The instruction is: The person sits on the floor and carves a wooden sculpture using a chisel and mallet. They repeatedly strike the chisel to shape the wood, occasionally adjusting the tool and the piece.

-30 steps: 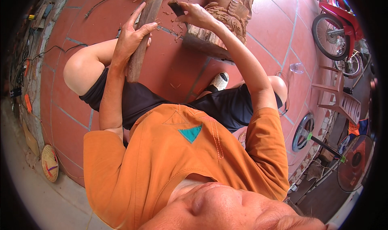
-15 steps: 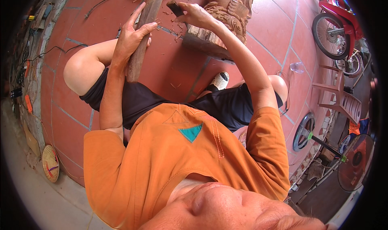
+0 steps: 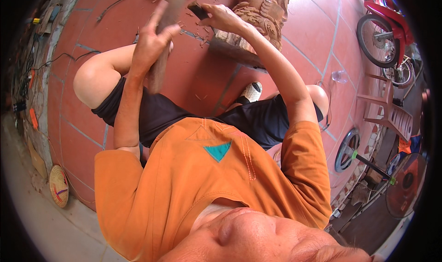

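My left hand (image 3: pixel 151 42) is wrapped round a long wooden bar (image 3: pixel 158 78), index finger stretched along it and thumb out to the side. Motion blurs the bar, and its far end runs out of the picture at the top. In my right hand (image 3: pixel 224 19) I pinch a short, dark, worn piece (image 3: pixel 198 10), perhaps a tool's handle; its full shape is hidden. Beside that hand lies a carved brown wooden figure (image 3: pixel 263 11) on a rough block base (image 3: pixel 237 50). A gap separates the bar from the dark piece.
Wood shavings (image 3: pixel 199 37) are scattered over the red tiles (image 3: pixel 202 82). A black cable (image 3: pixel 122 4) runs at the back left. To the right stand a red motorbike (image 3: pixel 386 27), a plastic chair (image 3: pixel 391 112) and a fan (image 3: pixel 405 186). A conical hat (image 3: pixel 59 186) lies at the left.
My left hand and the wooden bar have shifted slightly right and are now blurred by motion. The right hand keeps its hold on the dark piece, almost still beside the carving.
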Action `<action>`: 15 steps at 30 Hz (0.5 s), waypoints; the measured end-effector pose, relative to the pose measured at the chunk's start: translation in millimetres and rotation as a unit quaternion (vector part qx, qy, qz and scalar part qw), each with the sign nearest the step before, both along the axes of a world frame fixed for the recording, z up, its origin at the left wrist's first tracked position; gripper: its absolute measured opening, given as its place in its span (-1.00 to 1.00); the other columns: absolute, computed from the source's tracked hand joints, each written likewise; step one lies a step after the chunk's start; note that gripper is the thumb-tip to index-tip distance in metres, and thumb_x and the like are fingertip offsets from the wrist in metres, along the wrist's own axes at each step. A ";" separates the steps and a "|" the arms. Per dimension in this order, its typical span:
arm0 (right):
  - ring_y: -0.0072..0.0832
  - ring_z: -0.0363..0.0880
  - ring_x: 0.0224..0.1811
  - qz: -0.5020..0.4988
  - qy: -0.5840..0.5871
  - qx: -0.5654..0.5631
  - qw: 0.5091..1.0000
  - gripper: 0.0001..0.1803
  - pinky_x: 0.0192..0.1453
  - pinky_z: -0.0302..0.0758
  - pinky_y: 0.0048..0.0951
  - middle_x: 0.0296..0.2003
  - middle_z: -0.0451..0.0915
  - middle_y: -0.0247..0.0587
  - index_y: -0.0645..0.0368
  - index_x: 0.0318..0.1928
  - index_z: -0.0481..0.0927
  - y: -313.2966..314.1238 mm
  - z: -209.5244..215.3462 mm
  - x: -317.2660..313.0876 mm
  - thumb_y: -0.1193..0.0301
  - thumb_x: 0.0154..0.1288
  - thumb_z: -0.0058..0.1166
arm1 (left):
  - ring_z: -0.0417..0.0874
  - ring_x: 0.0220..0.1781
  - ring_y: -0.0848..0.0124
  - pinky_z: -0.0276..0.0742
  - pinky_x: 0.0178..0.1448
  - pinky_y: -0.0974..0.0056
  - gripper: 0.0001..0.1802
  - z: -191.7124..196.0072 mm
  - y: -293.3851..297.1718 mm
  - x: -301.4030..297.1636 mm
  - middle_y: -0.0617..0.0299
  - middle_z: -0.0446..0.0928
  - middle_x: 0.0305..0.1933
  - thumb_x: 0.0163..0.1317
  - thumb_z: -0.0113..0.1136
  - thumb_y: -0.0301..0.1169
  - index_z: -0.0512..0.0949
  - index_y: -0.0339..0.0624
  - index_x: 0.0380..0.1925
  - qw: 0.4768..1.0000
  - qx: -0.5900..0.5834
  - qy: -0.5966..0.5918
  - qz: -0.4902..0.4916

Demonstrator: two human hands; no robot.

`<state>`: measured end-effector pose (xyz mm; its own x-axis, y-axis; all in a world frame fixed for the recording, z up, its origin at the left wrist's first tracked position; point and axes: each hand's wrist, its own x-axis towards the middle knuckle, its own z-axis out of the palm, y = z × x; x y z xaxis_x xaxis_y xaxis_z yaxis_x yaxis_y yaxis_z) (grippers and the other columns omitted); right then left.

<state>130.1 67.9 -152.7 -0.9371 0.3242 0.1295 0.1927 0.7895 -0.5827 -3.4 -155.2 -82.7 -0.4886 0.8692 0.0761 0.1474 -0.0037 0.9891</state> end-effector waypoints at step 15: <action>0.12 0.65 -0.09 -0.004 -0.038 -0.017 0.999 -0.46 -0.04 0.56 -0.04 -0.20 0.67 0.16 0.21 0.09 0.55 -3.3 2.5 -0.6 0.23 0.16 0.38 | 0.55 -0.50 0.60 0.50 -0.40 0.46 -0.24 -9.3 3.3 -1.9 0.27 0.58 -0.42 0.31 0.30 -0.42 0.26 -0.22 0.49 0.995 -0.004 0.095 0.003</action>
<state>129.5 64.5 -150.2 -0.9409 0.3354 0.0464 0.2443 0.7674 -0.5928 -5.3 -151.9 -92.0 -0.4711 0.8672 0.1616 0.3325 0.0050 0.9431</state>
